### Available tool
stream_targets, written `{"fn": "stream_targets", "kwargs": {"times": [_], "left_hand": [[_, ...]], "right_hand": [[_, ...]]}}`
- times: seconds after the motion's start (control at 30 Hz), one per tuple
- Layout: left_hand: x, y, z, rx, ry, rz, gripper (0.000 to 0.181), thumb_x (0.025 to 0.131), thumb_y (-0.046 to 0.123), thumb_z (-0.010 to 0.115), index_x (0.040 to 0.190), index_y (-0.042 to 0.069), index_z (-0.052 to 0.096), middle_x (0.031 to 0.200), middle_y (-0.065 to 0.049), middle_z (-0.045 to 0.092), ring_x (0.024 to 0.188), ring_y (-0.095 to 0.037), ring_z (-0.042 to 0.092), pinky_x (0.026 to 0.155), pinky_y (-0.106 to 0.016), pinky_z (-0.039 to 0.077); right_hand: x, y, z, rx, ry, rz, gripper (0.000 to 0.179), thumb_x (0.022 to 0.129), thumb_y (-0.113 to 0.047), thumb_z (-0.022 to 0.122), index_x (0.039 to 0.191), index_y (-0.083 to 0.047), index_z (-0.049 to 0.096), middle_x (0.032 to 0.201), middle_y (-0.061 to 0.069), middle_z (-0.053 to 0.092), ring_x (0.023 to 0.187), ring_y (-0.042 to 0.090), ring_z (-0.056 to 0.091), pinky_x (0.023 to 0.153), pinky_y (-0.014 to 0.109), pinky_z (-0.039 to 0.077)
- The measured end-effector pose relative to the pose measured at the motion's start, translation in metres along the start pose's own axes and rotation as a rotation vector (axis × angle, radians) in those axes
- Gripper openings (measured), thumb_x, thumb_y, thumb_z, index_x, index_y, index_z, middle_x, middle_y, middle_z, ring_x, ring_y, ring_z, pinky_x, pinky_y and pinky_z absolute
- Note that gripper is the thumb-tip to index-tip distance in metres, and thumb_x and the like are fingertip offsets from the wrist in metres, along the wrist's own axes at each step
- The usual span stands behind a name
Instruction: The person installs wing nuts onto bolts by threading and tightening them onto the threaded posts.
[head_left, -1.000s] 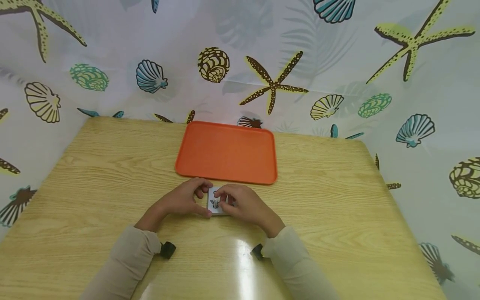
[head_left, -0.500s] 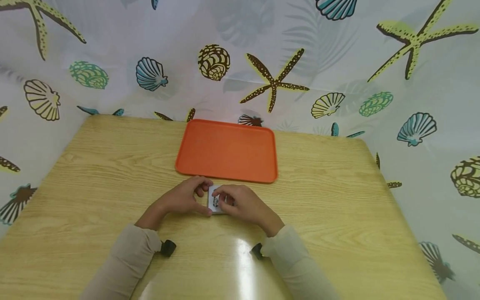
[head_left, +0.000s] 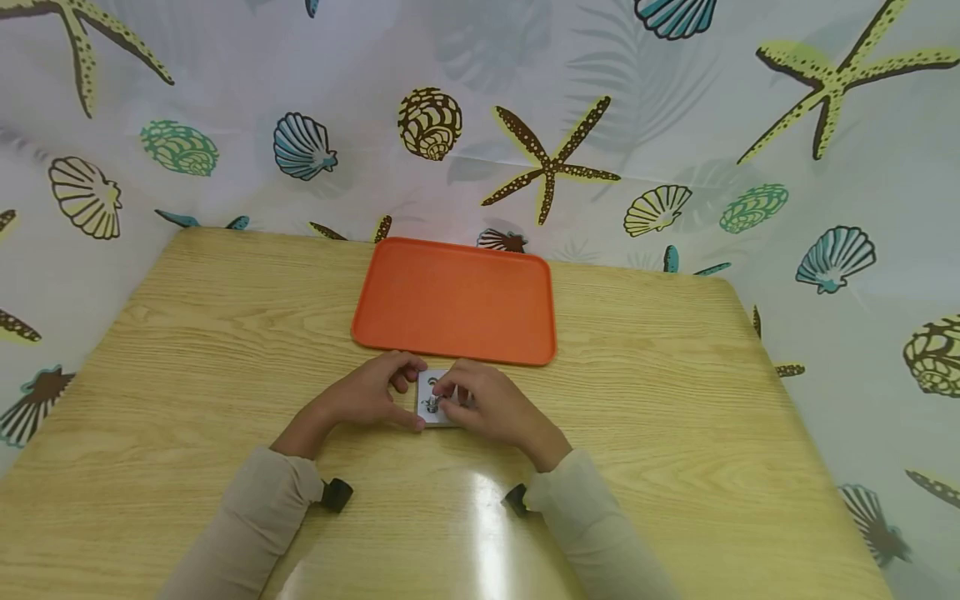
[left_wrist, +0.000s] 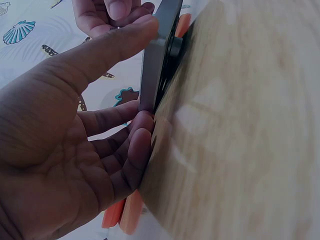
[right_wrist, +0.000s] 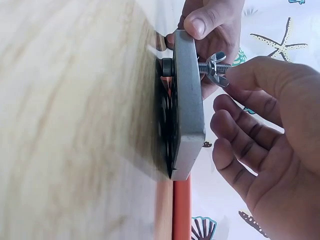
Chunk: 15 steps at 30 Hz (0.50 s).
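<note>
A small pale metal plate [head_left: 423, 392] lies on the table between both hands. My left hand [head_left: 367, 393] grips its left end, thumb on the near edge and fingers at the far edge. A threaded bolt [right_wrist: 203, 68] passes through the plate, its round head [right_wrist: 166, 67] on the underside. On the thread sits a shiny wing nut [right_wrist: 218, 70], apart from the plate's face. My right hand [head_left: 491, 404] pinches at the wing nut with thumb and index finger, the other fingers loosely curled. A round ring or hole [head_left: 432, 382] shows beyond the wing nut.
An orange tray [head_left: 456, 300] lies just beyond the plate. The wood-grain table [head_left: 645, 433] carries everything. Behind and at the sides hangs a shell-print cloth [head_left: 360, 75]. Dark wrist cameras [head_left: 337, 495] sit below each hand.
The wing nut shows a different angle, and the fingers of my right hand have shifted slightly around it. My left hand keeps its grip on the plate.
</note>
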<state>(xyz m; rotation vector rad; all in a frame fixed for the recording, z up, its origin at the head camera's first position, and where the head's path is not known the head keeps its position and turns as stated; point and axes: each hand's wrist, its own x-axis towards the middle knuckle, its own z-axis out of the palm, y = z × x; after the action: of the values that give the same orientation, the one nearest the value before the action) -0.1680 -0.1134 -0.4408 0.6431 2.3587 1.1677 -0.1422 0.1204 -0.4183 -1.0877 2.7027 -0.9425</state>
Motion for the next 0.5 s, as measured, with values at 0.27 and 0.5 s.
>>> {"fn": "stream_targets", "kwargs": {"times": [0.27,0.5], "left_hand": [[-0.0003,0.0005,0.0006,0.006,0.004,-0.002,0.079,0.072,0.031,0.091,0.136,0.004,0.052,0.122,-0.009,0.056,0.105,-0.021,0.053,0.085,-0.033,0.048],[0.0009,-0.0003,0.0005,0.005,0.008,0.0,0.081,0.072,0.033,0.091,0.136,0.004,0.052,0.121,-0.009,0.057,0.105,-0.022,0.053,0.086,-0.033,0.048]], "right_hand": [[0.0008,0.0015,-0.0001,0.038,0.003,0.008,0.011,0.095,-0.01,0.064,0.104,-0.01,0.069,0.094,0.002,0.07,0.08,0.014,0.061,0.071,0.02,0.049],[0.0012,0.0024,0.0009,0.08,0.014,-0.029,0.012,0.094,-0.007,0.062,0.104,-0.009,0.069,0.09,0.002,0.07,0.076,0.007,0.056,0.069,0.018,0.048]]}}
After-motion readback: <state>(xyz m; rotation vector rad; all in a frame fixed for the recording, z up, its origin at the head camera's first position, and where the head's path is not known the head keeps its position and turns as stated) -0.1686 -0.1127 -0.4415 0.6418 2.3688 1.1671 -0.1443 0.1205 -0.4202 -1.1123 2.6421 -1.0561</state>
